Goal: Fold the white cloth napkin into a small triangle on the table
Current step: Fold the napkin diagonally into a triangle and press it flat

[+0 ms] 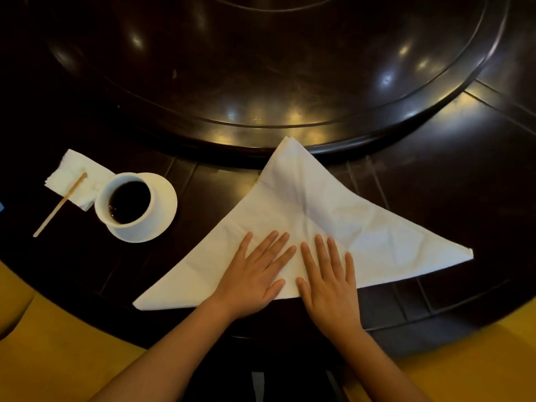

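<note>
White napkin [313,227] under both palms: left hand [255,274] and right hand [330,282] flat, fingers spread, gripping nothing, pressing its near edge. It lies as a big triangle on the dark table [435,184]. Coffee cup [127,203] well left.

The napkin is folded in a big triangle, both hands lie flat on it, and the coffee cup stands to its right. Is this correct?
Not quite. In the head view the coffee cup stands to the left of the napkin, not its right. The left hand and right hand do lie flat on it.

left hand [255,274] flat, right hand [327,280] flat, fingers spread
</note>
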A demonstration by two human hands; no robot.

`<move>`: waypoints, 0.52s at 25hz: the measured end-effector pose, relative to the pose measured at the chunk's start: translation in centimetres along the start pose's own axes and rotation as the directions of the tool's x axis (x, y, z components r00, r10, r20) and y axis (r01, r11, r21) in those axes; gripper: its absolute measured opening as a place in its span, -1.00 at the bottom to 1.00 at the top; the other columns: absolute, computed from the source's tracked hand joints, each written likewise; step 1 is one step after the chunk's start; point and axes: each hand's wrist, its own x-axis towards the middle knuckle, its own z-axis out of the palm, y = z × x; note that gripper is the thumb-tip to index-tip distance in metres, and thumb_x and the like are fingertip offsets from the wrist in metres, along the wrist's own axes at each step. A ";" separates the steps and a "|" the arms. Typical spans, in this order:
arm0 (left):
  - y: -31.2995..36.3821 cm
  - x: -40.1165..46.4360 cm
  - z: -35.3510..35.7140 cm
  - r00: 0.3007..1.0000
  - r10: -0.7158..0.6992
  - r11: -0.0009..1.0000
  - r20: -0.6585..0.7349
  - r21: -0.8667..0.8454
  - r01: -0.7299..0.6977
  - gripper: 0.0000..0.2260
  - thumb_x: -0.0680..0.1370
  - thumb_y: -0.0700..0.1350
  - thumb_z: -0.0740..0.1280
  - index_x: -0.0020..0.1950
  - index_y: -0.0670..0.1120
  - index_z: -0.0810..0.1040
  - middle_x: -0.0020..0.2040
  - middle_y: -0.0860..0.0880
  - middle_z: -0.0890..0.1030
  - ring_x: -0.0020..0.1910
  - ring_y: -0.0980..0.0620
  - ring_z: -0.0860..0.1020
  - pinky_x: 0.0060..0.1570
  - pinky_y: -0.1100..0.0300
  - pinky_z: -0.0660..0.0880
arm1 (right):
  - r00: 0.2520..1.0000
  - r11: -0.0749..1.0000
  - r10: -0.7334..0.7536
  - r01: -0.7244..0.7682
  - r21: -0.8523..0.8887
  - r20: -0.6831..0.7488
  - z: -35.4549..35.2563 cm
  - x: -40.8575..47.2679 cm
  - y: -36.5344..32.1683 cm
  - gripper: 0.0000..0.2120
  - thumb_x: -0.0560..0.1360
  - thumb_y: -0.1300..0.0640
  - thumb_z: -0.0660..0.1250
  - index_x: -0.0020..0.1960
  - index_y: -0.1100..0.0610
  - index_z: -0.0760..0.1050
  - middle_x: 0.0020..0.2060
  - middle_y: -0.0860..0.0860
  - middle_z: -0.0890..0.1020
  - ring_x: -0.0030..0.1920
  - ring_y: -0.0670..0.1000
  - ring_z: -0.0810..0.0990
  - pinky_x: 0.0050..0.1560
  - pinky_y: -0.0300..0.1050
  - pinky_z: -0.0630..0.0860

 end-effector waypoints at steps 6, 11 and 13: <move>1.5 -2.5 0.1 0.999 0.038 0.999 0.004 -0.032 -0.038 -0.46 0.58 0.13 0.02 0.53 0.00 0.08 0.55 -0.06 0.05 0.52 -0.04 0.00 0.39 -0.18 -0.01 | 0.998 0.998 0.061 -0.062 0.010 0.016 0.3 -3.7 -1.2 -0.43 0.56 -0.16 -0.03 0.51 0.05 0.07 0.51 0.11 0.07 0.50 0.13 -0.03 0.40 0.22 0.00; 4.1 -2.0 -0.4 0.984 -0.174 0.975 -0.046 -0.145 0.166 -0.52 0.63 0.08 -0.16 0.51 -0.03 0.12 0.52 -0.09 0.14 0.49 -0.08 0.11 0.37 -0.18 0.03 | 0.999 0.998 0.050 -0.050 0.041 -0.014 -0.1 -3.5 -1.3 -0.44 0.55 -0.14 0.01 0.50 0.04 0.09 0.51 0.11 0.09 0.50 0.12 0.00 0.42 0.20 -0.04; 4.7 -1.7 0.0 0.971 -0.236 0.968 -0.027 -0.093 0.233 -0.50 0.62 0.10 -0.21 0.54 -0.02 0.04 0.55 -0.10 0.08 0.51 -0.08 0.05 0.39 -0.20 0.03 | 1.000 0.999 0.008 -0.009 0.040 0.005 0.0 -3.1 -1.0 -0.43 0.57 -0.16 -0.03 0.51 0.03 0.03 0.51 0.08 0.05 0.50 0.10 -0.05 0.41 0.24 -0.07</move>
